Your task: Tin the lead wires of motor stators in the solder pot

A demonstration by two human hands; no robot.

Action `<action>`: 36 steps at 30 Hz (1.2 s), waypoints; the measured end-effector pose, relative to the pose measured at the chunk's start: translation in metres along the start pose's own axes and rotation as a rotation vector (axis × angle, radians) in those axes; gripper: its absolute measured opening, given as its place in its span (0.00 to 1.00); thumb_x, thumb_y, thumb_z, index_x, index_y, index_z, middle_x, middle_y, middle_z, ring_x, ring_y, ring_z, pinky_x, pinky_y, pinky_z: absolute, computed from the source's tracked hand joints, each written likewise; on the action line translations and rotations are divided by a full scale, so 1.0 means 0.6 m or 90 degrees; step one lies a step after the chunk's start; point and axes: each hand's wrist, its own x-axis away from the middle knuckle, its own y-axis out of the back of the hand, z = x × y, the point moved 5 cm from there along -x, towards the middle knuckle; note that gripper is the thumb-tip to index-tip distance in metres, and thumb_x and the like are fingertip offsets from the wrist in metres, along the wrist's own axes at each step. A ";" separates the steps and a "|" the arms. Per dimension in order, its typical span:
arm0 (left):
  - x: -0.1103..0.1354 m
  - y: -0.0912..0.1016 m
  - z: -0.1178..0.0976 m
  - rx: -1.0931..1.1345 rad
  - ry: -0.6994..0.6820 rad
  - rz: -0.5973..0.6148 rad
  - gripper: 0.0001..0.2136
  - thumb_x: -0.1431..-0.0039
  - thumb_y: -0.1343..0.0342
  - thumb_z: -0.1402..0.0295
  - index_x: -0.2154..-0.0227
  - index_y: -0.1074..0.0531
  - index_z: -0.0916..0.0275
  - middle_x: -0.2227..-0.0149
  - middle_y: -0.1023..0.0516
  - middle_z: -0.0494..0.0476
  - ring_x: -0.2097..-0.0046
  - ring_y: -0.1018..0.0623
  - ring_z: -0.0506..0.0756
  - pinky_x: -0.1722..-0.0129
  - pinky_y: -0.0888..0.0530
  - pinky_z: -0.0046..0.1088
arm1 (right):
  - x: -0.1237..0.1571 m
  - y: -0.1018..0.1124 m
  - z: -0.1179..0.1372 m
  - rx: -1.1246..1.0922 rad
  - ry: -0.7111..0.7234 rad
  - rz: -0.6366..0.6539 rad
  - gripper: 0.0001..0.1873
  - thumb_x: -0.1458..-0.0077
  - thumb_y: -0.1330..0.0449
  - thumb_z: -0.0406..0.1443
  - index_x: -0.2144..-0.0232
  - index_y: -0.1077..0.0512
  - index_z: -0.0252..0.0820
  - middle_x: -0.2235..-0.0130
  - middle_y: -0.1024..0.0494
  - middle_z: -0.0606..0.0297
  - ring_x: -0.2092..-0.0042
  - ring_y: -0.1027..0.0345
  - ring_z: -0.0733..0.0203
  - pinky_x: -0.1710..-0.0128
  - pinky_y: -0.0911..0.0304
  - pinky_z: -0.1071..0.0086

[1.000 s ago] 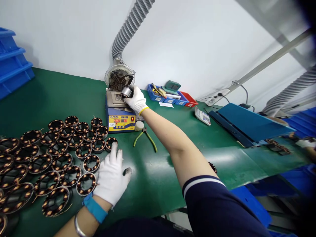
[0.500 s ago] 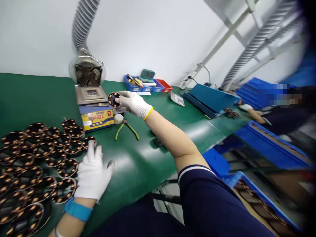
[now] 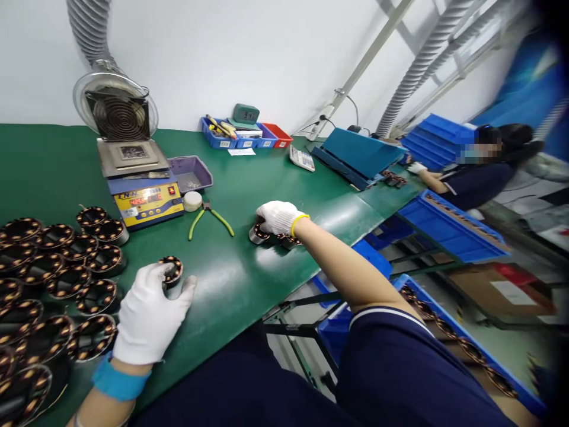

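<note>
My left hand (image 3: 149, 314), in a white glove, curls its fingers round a copper-wound stator ring (image 3: 172, 270) lying on the green mat (image 3: 235, 279). Behind it lie several more stator rings (image 3: 57, 273) in rows. My right hand (image 3: 278, 217), also gloved, is closed on a stator ring (image 3: 258, 233) that it presses onto the mat beside another ring (image 3: 288, 241) near the table's front edge.
A solder pot with a yellow front panel (image 3: 144, 201) and a fume fan (image 3: 116, 115) stand at the back left, with a purple tray (image 3: 191, 173) and green-handled cutters (image 3: 208, 214). Small blue and red bins (image 3: 244, 137), a calculator (image 3: 302, 158). A co-worker (image 3: 480, 169) sits at the right.
My right hand carried a stator from the solder pot down to the mat's front edge. My left hand closed round a ring. The view swung right.
</note>
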 end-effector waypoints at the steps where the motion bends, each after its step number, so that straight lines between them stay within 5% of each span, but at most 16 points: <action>1: 0.003 0.004 -0.002 0.005 -0.006 -0.032 0.21 0.45 0.43 0.51 0.56 0.30 0.63 0.52 0.27 0.63 0.55 0.23 0.62 0.55 0.25 0.37 | 0.012 0.008 0.002 0.010 -0.014 -0.029 0.16 0.51 0.42 0.38 0.59 0.23 0.43 0.59 0.20 0.50 0.58 0.25 0.43 0.64 0.33 0.60; 3: 0.004 0.007 -0.003 0.011 -0.011 -0.066 0.28 0.48 0.40 0.52 0.50 0.33 0.67 0.45 0.33 0.70 0.45 0.28 0.66 0.46 0.29 0.41 | 0.045 0.027 0.023 -0.020 -0.002 -0.108 0.18 0.48 0.43 0.40 0.56 0.24 0.44 0.57 0.21 0.51 0.56 0.26 0.42 0.62 0.33 0.58; 5: 0.000 -0.007 0.000 0.031 0.002 -0.002 0.34 0.48 0.40 0.54 0.43 0.38 0.70 0.41 0.37 0.73 0.41 0.32 0.68 0.43 0.31 0.43 | 0.078 0.033 0.069 -0.154 0.086 -0.142 0.19 0.46 0.43 0.44 0.52 0.26 0.49 0.53 0.21 0.57 0.52 0.27 0.47 0.59 0.33 0.61; 9: 0.001 -0.046 0.016 0.107 0.080 0.203 0.34 0.46 0.45 0.61 0.37 0.45 0.64 0.43 0.31 0.67 0.44 0.28 0.65 0.46 0.28 0.43 | 0.092 -0.003 0.186 -0.502 0.289 0.006 0.26 0.45 0.42 0.48 0.46 0.30 0.49 0.49 0.23 0.65 0.50 0.28 0.58 0.55 0.33 0.70; 12: 0.007 -0.046 0.021 0.196 0.136 0.190 0.39 0.47 0.47 0.65 0.34 0.55 0.62 0.38 0.35 0.65 0.41 0.29 0.61 0.42 0.31 0.39 | 0.051 -0.032 0.236 -0.671 0.335 0.044 0.30 0.40 0.48 0.50 0.42 0.35 0.41 0.48 0.24 0.59 0.51 0.28 0.58 0.53 0.34 0.69; 14: 0.007 -0.037 0.018 0.174 0.140 0.143 0.43 0.50 0.44 0.63 0.33 0.58 0.67 0.36 0.40 0.69 0.39 0.33 0.63 0.40 0.33 0.40 | 0.023 -0.044 0.251 -0.756 0.355 0.043 0.30 0.38 0.51 0.51 0.44 0.33 0.37 0.53 0.23 0.58 0.56 0.27 0.60 0.55 0.34 0.69; 16: 0.003 -0.029 0.011 0.072 0.114 0.114 0.45 0.55 0.40 0.55 0.36 0.48 0.70 0.37 0.40 0.72 0.39 0.34 0.70 0.40 0.34 0.47 | 0.008 -0.051 0.257 -0.832 0.373 0.057 0.29 0.37 0.52 0.52 0.49 0.30 0.35 0.59 0.22 0.58 0.61 0.27 0.62 0.58 0.33 0.69; 19: -0.006 -0.032 0.007 -0.065 0.106 0.165 0.33 0.57 0.40 0.44 0.54 0.29 0.64 0.49 0.27 0.67 0.50 0.27 0.73 0.51 0.28 0.53 | 0.008 -0.062 0.260 -0.913 0.361 0.140 0.27 0.38 0.51 0.52 0.54 0.28 0.36 0.61 0.22 0.59 0.63 0.27 0.63 0.63 0.32 0.71; 22: -0.010 -0.041 0.013 -0.028 0.109 0.226 0.23 0.53 0.42 0.46 0.64 0.26 0.61 0.60 0.25 0.62 0.57 0.24 0.67 0.59 0.26 0.45 | 0.014 -0.073 0.256 -0.927 0.312 0.239 0.26 0.41 0.47 0.51 0.52 0.27 0.38 0.60 0.21 0.59 0.63 0.26 0.61 0.64 0.31 0.71; 28: -0.004 -0.034 0.005 0.197 0.033 0.171 0.25 0.53 0.37 0.51 0.55 0.28 0.60 0.56 0.25 0.58 0.55 0.23 0.61 0.52 0.26 0.38 | 0.022 -0.082 0.271 -1.028 0.369 0.317 0.31 0.58 0.30 0.43 0.51 0.26 0.37 0.58 0.20 0.62 0.57 0.27 0.59 0.58 0.32 0.71; 32: 0.001 -0.037 0.015 0.288 0.146 0.106 0.38 0.55 0.34 0.52 0.42 0.37 0.61 0.43 0.31 0.63 0.46 0.27 0.65 0.43 0.29 0.45 | 0.028 -0.089 0.296 -1.285 0.302 0.350 0.39 0.64 0.27 0.40 0.48 0.30 0.36 0.55 0.21 0.60 0.58 0.26 0.61 0.56 0.31 0.69; 36: 0.010 -0.051 0.032 0.380 0.231 0.135 0.34 0.53 0.36 0.58 0.42 0.37 0.58 0.43 0.29 0.59 0.45 0.27 0.63 0.42 0.29 0.44 | 0.046 -0.077 0.307 -1.233 0.321 0.287 0.45 0.66 0.28 0.39 0.43 0.34 0.36 0.58 0.20 0.60 0.58 0.25 0.59 0.55 0.30 0.66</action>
